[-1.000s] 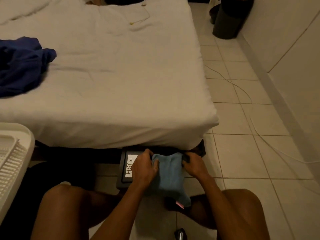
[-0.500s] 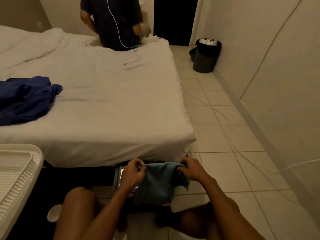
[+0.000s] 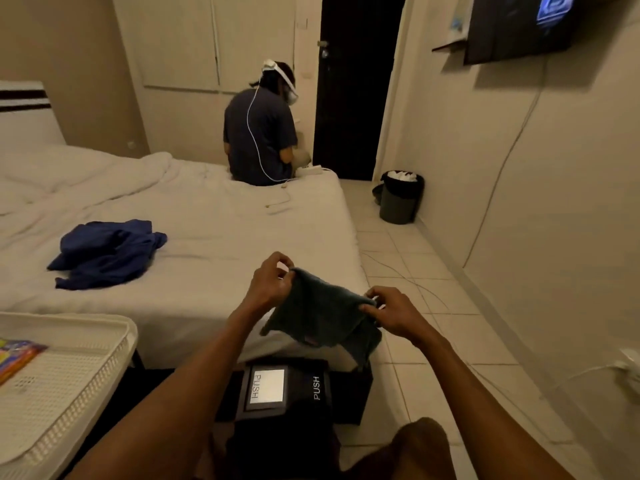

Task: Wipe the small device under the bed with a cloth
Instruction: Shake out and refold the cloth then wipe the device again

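Observation:
A dark teal cloth (image 3: pixel 323 317) hangs spread in the air between my hands, above the bed's near corner. My left hand (image 3: pixel 272 282) pinches its upper left corner. My right hand (image 3: pixel 389 310) pinches its right edge. Below the cloth, on the floor at the foot of the bed (image 3: pixel 214 237), sits a small black device (image 3: pixel 287 389) with a white panel and the word PUSH printed twice. The cloth does not touch the device. My forearms and knees cover the device's near part.
A white plastic basket (image 3: pixel 69 375) stands at the lower left. A blue garment (image 3: pixel 107 252) lies on the bed. Another person (image 3: pixel 261 133) sits on the bed's far edge. A dark bin (image 3: pixel 398 199) stands by the doorway. Thin cables run over the tiled floor (image 3: pixel 433 306).
My hands have lifted the cloth up off the device and spread it apart. The camera has tilted upward, showing more of the room.

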The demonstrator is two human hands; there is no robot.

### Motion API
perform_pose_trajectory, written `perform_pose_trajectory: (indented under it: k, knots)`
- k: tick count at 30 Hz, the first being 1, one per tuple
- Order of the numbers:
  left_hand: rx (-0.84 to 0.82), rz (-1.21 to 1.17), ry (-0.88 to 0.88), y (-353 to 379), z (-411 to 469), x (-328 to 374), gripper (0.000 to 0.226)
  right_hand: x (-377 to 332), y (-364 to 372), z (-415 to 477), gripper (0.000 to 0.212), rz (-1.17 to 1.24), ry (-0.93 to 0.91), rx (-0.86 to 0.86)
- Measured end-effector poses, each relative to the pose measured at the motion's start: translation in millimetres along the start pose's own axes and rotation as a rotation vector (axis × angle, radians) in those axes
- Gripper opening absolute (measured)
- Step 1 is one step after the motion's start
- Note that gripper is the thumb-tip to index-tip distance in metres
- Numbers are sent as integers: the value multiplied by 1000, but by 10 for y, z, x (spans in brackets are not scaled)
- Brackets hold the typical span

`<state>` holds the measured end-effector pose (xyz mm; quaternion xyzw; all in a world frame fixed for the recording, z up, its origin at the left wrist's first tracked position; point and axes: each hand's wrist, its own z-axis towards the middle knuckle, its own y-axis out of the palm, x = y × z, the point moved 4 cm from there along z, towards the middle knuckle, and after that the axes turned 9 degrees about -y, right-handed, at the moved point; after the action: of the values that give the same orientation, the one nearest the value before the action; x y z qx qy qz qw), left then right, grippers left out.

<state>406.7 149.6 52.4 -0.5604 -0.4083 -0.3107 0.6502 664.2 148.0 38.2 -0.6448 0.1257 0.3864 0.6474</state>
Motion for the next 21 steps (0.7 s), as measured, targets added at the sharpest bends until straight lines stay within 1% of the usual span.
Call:
perform_pose_trajectory:
  k: [4,7,10,13,17,21]
  knots:
    - [76,60,90,-369,-98,472,12,-342,-313,-31,14,61,-49,90]
    - [125,107,116,-606,-237,621,11,-635,-522,-42,12,68,-107,164]
    - [153,119,127,-753,-342,634,13,-808,-624,-57,9,70,-153,184]
    - [142,89,119,-842,-380,620,17,-943,-700,-52,8,116,-192,201]
    - [80,84,90,-905,-358,577,25,-1119,-783,-7,15,199,-222,220]
    - [99,108,53,-954,-284,485,28,-1265,-806,98,17,206,-261,227]
